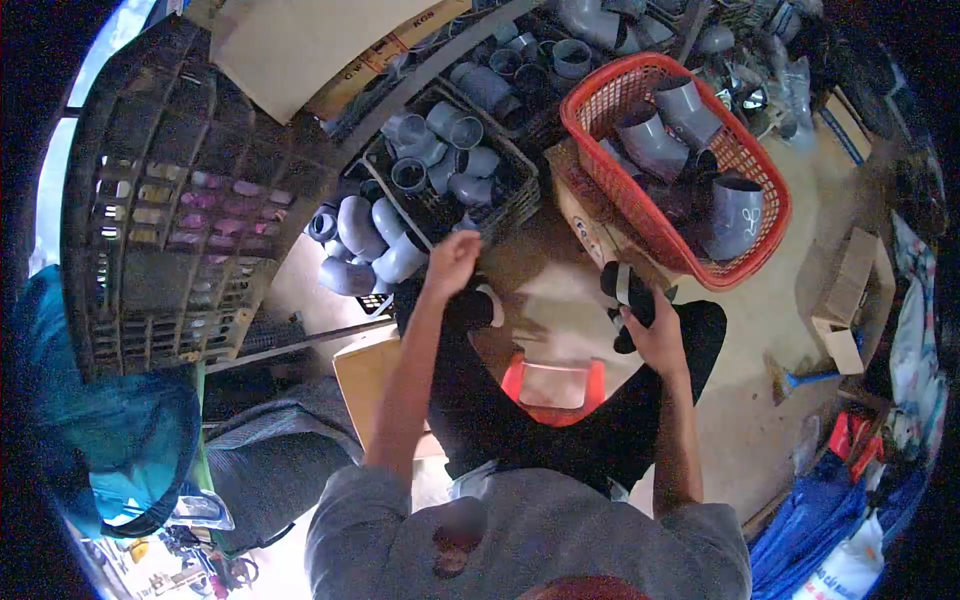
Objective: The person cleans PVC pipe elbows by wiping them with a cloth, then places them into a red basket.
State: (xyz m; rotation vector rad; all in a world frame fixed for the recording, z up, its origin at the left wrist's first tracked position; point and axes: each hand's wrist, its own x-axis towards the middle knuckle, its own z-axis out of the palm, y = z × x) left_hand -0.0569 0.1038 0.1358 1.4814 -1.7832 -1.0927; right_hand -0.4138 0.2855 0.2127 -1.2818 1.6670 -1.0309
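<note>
My left hand point(455, 262) is closed at the front edge of a dark crate point(515, 215) that holds several grey pipe elbows point(410, 172); what its fingers hold, if anything, is too small to tell. My right hand point(655, 330) is wrapped round a dark object with a pale band point(625, 288), held over my right knee. Just beyond that hand a red basket point(735, 275) rests on a cardboard box point(578, 205), with several large grey elbows point(737, 215) inside. Loose grey elbows point(360, 228) lie left of the dark crate.
A red plastic stool point(567, 415) shows between my legs. Stacked crates point(150, 250) rise at the left under a cardboard sheet point(300, 50). An open carton point(855, 290) and blue bags point(815, 530) lie at the right. More grey fittings point(570, 58) fill crates at the back.
</note>
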